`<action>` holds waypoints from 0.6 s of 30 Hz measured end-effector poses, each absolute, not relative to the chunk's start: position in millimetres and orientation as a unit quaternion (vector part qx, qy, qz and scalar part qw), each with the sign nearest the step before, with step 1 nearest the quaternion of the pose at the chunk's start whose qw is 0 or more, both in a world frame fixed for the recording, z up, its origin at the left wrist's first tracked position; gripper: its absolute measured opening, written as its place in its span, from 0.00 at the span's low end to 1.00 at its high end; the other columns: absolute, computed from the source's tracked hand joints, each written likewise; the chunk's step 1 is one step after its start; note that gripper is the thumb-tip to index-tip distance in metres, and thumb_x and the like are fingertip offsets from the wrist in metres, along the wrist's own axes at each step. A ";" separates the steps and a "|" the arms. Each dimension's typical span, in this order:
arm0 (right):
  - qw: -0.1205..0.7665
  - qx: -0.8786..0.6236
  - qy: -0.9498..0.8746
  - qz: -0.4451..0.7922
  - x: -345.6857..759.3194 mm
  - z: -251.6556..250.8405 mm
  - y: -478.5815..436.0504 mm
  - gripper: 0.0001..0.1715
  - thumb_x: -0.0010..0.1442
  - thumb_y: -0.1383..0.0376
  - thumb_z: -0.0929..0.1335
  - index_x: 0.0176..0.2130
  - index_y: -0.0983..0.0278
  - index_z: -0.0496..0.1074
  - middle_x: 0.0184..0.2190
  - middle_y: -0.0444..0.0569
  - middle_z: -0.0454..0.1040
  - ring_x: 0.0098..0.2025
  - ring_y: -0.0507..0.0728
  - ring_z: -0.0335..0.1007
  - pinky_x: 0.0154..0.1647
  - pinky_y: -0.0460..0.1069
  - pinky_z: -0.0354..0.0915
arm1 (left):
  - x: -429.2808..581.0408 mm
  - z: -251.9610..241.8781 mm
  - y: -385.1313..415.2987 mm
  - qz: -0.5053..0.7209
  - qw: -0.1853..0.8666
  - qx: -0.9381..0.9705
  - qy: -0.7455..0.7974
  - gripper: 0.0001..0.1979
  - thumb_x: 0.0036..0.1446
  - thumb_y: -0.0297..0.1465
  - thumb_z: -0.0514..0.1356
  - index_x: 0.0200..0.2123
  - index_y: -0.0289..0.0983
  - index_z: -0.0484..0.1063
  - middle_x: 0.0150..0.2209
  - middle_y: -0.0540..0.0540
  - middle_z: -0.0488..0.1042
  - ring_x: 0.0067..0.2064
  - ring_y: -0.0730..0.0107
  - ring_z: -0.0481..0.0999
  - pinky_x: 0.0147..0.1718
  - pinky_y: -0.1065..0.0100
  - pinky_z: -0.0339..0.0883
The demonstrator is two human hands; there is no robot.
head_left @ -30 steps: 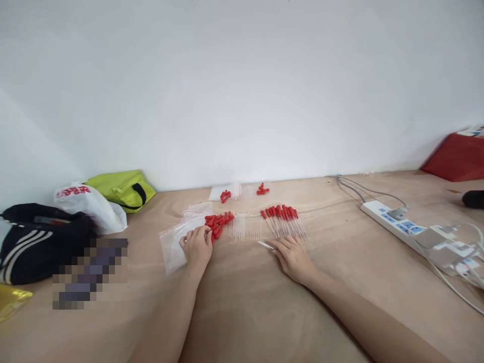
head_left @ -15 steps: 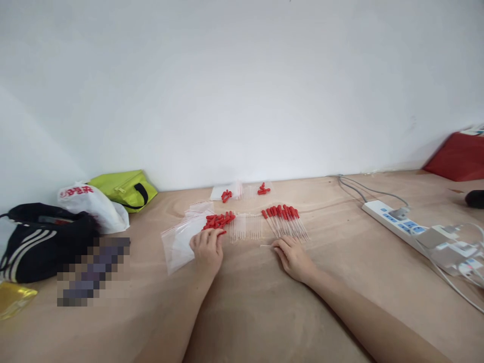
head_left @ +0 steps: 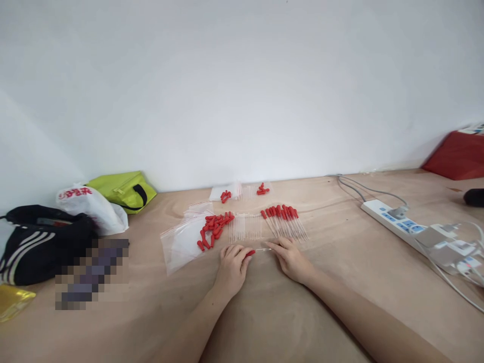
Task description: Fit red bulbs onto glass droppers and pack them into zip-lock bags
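My left hand (head_left: pixel 231 267) is closed around a red rubber dropper bulb (head_left: pixel 250 253), pinched at the fingertips. My right hand (head_left: pixel 293 259) pinches a thin clear glass dropper tube (head_left: pixel 263 249), which points left towards the bulb. Bulb and tube are very close, but I cannot tell whether they touch. Beyond my left hand lies a pile of loose red bulbs (head_left: pixel 215 225), partly on clear zip bags (head_left: pixel 180 244). A row of bare glass tubes (head_left: pixel 245 228) lies in the middle. Beyond my right hand, assembled droppers with red bulbs (head_left: pixel 283 214) lie side by side.
Near the wall are two small groups of red bulbs (head_left: pixel 226 196) with more tubes and bags. A white power strip (head_left: pixel 389 216) with plugs and cables stands right. On the left are a black bag (head_left: pixel 45 247), a white plastic bag (head_left: pixel 93 209) and a lime-green pouch (head_left: pixel 121 189).
My left hand has moved right and nearer from the bulb pile, carrying one red bulb to the tube's end. My right hand has barely moved and still holds the tube.
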State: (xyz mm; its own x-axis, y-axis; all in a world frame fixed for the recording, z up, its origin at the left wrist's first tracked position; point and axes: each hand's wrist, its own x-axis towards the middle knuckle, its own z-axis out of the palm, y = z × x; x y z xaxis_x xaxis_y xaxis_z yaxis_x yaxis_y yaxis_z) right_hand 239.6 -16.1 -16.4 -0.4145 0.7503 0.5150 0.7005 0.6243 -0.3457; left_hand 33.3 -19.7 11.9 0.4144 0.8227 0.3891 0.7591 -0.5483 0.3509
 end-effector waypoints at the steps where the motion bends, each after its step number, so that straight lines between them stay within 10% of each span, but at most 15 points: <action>1: 0.327 -0.430 -0.841 0.040 238.8 -16.6 -16.1 0.22 0.58 0.75 0.56 0.49 0.62 0.65 0.36 0.51 0.69 0.38 0.54 0.64 0.39 0.51 0.58 | 33.4 12.2 -20.1 0.268 0.060 0.839 0.469 0.09 0.57 0.27 0.51 0.38 0.40 0.69 0.34 0.48 0.73 0.39 0.64 0.70 0.41 0.60 0.55; 18: 0.335 -0.379 -0.857 0.097 238.2 0.0 -17.8 0.15 0.60 0.68 0.60 0.43 0.57 0.71 0.32 0.46 0.71 0.33 0.51 0.64 0.39 0.50 0.51 | 31.8 19.0 -19.8 0.300 0.167 0.846 0.408 0.09 0.58 0.30 0.50 0.31 0.40 0.69 0.30 0.51 0.75 0.34 0.70 0.73 0.46 0.58 0.50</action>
